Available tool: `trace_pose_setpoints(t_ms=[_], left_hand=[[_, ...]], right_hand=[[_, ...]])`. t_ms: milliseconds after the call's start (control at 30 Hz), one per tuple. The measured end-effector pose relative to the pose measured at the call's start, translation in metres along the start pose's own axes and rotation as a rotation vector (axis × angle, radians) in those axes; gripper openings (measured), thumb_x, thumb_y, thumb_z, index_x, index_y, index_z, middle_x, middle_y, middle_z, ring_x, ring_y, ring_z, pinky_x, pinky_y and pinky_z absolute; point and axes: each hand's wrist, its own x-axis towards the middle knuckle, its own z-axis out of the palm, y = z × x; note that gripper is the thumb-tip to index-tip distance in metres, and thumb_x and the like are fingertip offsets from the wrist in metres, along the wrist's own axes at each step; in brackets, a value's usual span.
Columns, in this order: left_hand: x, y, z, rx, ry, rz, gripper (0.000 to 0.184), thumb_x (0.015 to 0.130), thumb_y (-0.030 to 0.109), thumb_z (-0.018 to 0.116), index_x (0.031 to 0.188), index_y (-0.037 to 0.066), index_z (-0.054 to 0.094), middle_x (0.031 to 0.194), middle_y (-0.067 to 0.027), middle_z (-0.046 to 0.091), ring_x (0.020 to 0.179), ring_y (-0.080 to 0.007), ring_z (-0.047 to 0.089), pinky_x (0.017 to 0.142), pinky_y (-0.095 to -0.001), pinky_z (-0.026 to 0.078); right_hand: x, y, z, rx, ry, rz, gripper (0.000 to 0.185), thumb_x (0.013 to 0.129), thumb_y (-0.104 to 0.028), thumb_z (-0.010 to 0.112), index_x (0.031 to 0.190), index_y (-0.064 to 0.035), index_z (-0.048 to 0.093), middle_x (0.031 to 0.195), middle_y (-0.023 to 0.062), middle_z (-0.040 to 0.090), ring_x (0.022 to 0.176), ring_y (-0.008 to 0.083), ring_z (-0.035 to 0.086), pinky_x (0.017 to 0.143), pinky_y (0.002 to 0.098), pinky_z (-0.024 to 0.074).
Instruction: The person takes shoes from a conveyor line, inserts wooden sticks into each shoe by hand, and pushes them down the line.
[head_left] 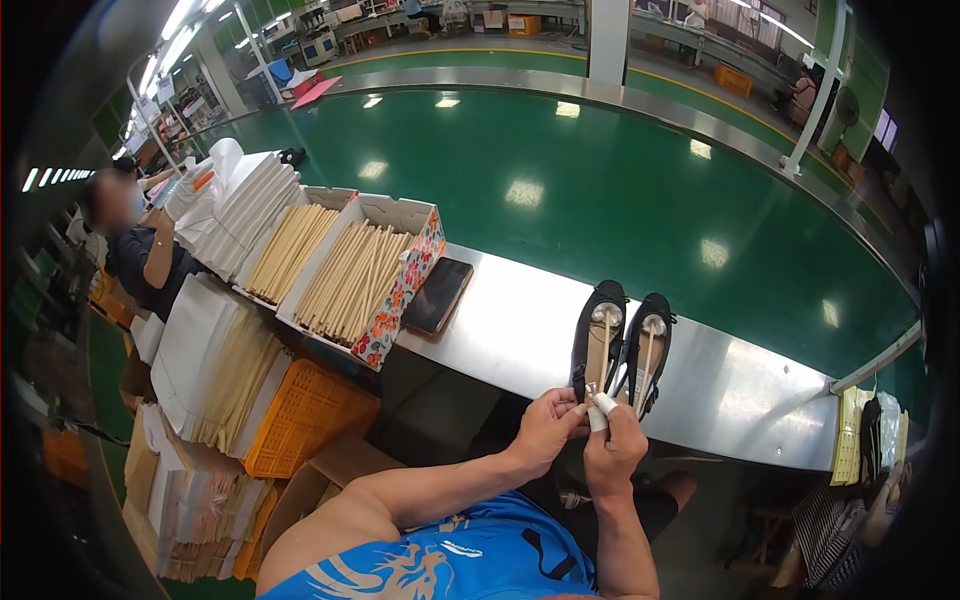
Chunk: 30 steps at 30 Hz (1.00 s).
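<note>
A pair of black flat shoes with small bows lies toe-away on the metal ledge: the left shoe [581,345] and the right shoe [661,345]. Pale stuffing fills each toe, and a thin wooden stick [650,350] runs along the inside of each. At the heel of the left shoe, my left hand [548,430] is closed in a pinch. My right hand [615,452], with white coverings on its fingers, pinches close beside it. What lies between the fingertips is small and mostly hidden.
Wooden sticks [355,275] fill an open flowered box [400,300], with a dark phone [438,296] beside it. Paper stacks and an orange crate [305,415] stand left. Beyond the ledge runs a green conveyor belt [620,200]. A co-worker [140,245] is at far left.
</note>
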Motion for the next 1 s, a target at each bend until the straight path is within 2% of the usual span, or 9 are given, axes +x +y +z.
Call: trace_pose_setpoints(t_ms=[200, 300, 367, 433, 633, 700, 733, 900, 1000], left_hand=[[0.002, -0.002, -0.001, -0.018, 0.004, -0.019, 0.029, 0.111, 0.013, 0.063, 0.136, 0.001, 0.056, 0.123, -0.0099, 0.073, 0.113, -0.0170, 0.072, 0.098, -0.0334, 0.061], [0.001, 0.000, 0.002, -0.081, 0.020, -0.019, 0.028, 0.111, 0.012, 0.065, 0.133, -0.002, 0.056, 0.116, -0.0095, 0.074, 0.107, -0.0162, 0.074, 0.092, -0.0306, 0.063], [0.001, 0.000, 0.002, -0.040, 0.007, -0.054, 0.028, 0.111, 0.012, 0.063, 0.136, 0.000, 0.056, 0.122, -0.0105, 0.073, 0.113, -0.0175, 0.073, 0.099, -0.0339, 0.061], [0.002, -0.002, 0.001, -0.052, 0.016, -0.041, 0.028, 0.111, 0.011, 0.062, 0.136, 0.000, 0.056, 0.123, -0.0112, 0.073, 0.112, -0.0183, 0.073, 0.099, -0.0344, 0.062], [-0.001, 0.006, 0.002, -0.086, 0.020, -0.087, 0.028, 0.111, 0.009, 0.061, 0.137, 0.000, 0.056, 0.124, -0.0111, 0.070, 0.113, -0.0184, 0.072, 0.100, -0.0348, 0.061], [-0.006, 0.014, 0.008, -0.158, -0.002, -0.156, 0.032, 0.111, 0.016, 0.061, 0.139, 0.001, 0.055, 0.126, -0.0097, 0.068, 0.116, -0.0179, 0.069, 0.104, -0.0360, 0.058], [-0.011, 0.021, 0.012, -0.190, -0.026, -0.168, 0.036, 0.111, 0.022, 0.062, 0.141, 0.003, 0.054, 0.127, -0.0082, 0.066, 0.117, -0.0170, 0.066, 0.105, -0.0363, 0.056], [-0.011, 0.009, 0.014, -0.249, -0.044, -0.140, 0.038, 0.111, 0.026, 0.063, 0.141, 0.005, 0.053, 0.126, -0.0064, 0.064, 0.117, -0.0150, 0.064, 0.101, -0.0347, 0.056], [-0.009, 0.006, 0.019, -0.229, -0.017, -0.110, 0.037, 0.111, 0.026, 0.065, 0.139, 0.006, 0.054, 0.125, -0.0058, 0.065, 0.114, -0.0135, 0.066, 0.099, -0.0324, 0.057]], right_hand=[[-0.002, 0.006, 0.000, -0.058, -0.001, -0.071, 0.038, 0.079, 0.014, 0.064, 0.113, 0.0003, 0.075, 0.103, 0.0200, 0.075, 0.092, 0.0401, 0.074, 0.081, 0.0464, 0.0603], [-0.001, 0.005, -0.001, -0.069, -0.017, -0.079, 0.039, 0.078, 0.014, 0.063, 0.112, 0.0003, 0.075, 0.103, 0.0196, 0.075, 0.091, 0.0398, 0.073, 0.080, 0.0471, 0.0596], [-0.001, 0.006, -0.001, -0.097, -0.017, -0.090, 0.038, 0.078, 0.014, 0.063, 0.112, 0.0003, 0.075, 0.103, 0.0196, 0.075, 0.091, 0.0402, 0.073, 0.080, 0.0475, 0.0593], [-0.003, 0.008, 0.001, -0.101, -0.030, -0.097, 0.038, 0.078, 0.015, 0.063, 0.111, 0.0005, 0.075, 0.103, 0.0196, 0.075, 0.091, 0.0404, 0.073, 0.080, 0.0476, 0.0592], [-0.003, 0.005, -0.001, -0.089, -0.051, -0.108, 0.032, 0.084, 0.012, 0.066, 0.113, 0.0015, 0.075, 0.103, 0.0202, 0.075, 0.090, 0.0402, 0.073, 0.080, 0.0473, 0.0590], [-0.001, 0.000, -0.005, -0.093, -0.099, -0.047, 0.031, 0.086, 0.010, 0.067, 0.114, 0.0016, 0.076, 0.103, 0.0204, 0.075, 0.091, 0.0404, 0.074, 0.080, 0.0470, 0.0591], [0.000, -0.002, -0.007, -0.090, -0.124, -0.049, 0.026, 0.094, 0.007, 0.064, 0.117, 0.0023, 0.074, 0.104, 0.0216, 0.074, 0.092, 0.0407, 0.074, 0.083, 0.0458, 0.0587], [-0.002, -0.010, -0.007, -0.055, -0.170, -0.025, 0.027, 0.099, 0.004, 0.061, 0.124, 0.0038, 0.070, 0.107, 0.0231, 0.071, 0.093, 0.0419, 0.072, 0.081, 0.0467, 0.0572], [-0.002, -0.011, -0.009, -0.063, -0.193, 0.028, 0.026, 0.099, 0.003, 0.061, 0.124, 0.0042, 0.070, 0.103, 0.0222, 0.070, 0.090, 0.0416, 0.070, 0.079, 0.0468, 0.0561]])
